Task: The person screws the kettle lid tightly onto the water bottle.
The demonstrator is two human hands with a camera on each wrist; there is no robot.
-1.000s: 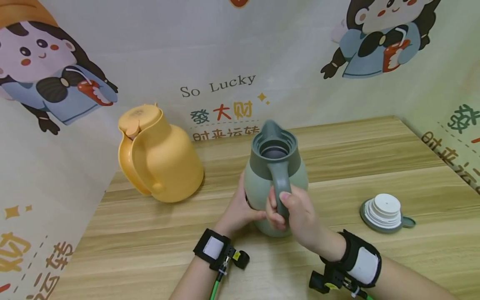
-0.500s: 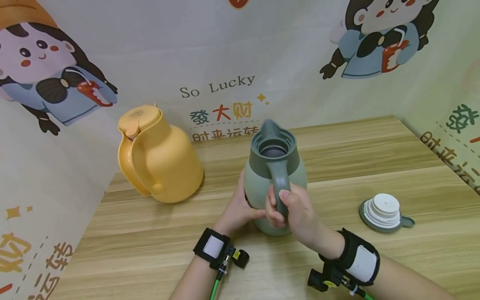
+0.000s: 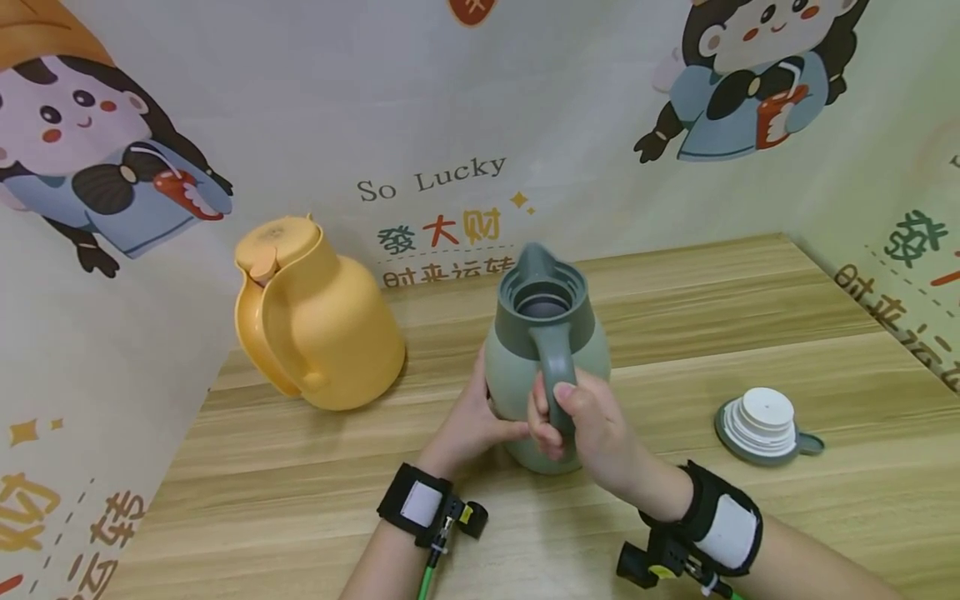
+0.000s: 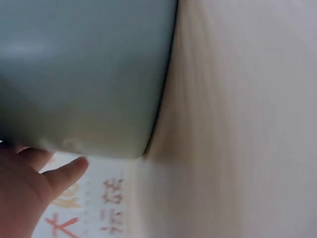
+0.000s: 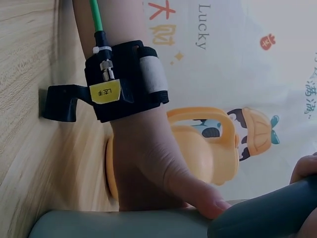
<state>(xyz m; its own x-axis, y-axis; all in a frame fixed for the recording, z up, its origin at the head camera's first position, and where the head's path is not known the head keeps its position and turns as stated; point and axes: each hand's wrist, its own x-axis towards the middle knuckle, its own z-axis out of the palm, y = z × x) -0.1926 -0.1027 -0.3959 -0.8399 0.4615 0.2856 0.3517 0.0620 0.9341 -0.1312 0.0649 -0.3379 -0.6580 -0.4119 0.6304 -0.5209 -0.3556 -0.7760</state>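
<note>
An uncapped green thermos jug (image 3: 512,367) stands upright on the table, its dark mouth and spout showing in the head view. My left hand (image 3: 487,417) grips the jug's left side low down, thumb across the front; its fingers are partly hidden behind the body. In the left wrist view some fingers of that hand (image 4: 29,183) lie along the jug wall (image 4: 89,74). The grey-green handle (image 3: 553,350) faces me, and my right hand (image 3: 596,425) holds it with curled fingers and the thumb on top. The jug's lid (image 3: 765,417) lies upside down to the right, white stopper upward.
A yellow thermos jug (image 3: 345,333) with its lid on stands at the back left of the wood-grain table (image 3: 675,533). Printed cloth walls (image 3: 315,108) enclose the back and sides. Each wrist wears a strapped camera with a green cable.
The head view has shifted slightly. Both hands keep their hold, and the green jug, the lid and the yellow jug stay in place.
</note>
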